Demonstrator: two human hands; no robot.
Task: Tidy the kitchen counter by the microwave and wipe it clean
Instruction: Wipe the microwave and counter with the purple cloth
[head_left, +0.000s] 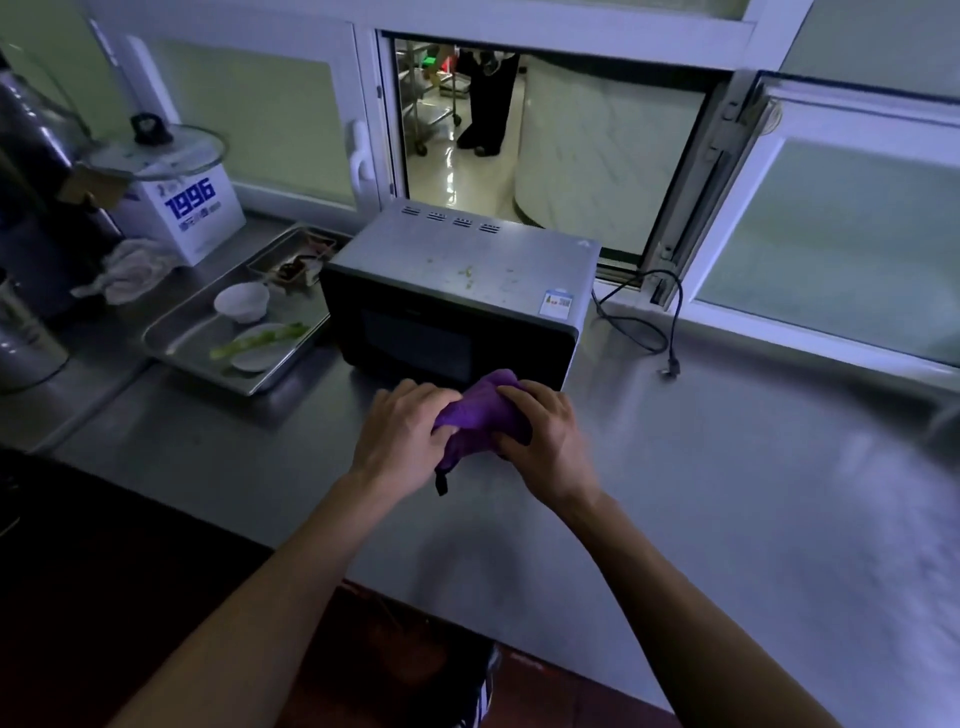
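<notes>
Nearest the camera, both hands are gripping a bunched purple cloth (480, 410) just above the steel counter (727, 467). The left hand (402, 439) is curling its fingers round the cloth's left side, and the right hand (545, 434) is clutching the right side; a short dark tab is hanging from the cloth's lower end.

Just beyond the hands, the microwave (457, 291) is sitting on the counter with its dark door facing the person. Green crumbs are lying scattered on its grey top. Its black cord (649, 317) is trailing across the counter to the right.

Left of the microwave, a metal tray (171, 340) is holding a white bowl (241, 301) and a white plate (257, 348) carrying green vegetable strips. Behind it, a second, smaller tray (275, 254) is carrying dark food scraps.

Farther left, a crumpled white rag (130, 270) is lying beside a white box (192, 213) printed "1996", with a glass lid (156, 150) resting on top.
</notes>
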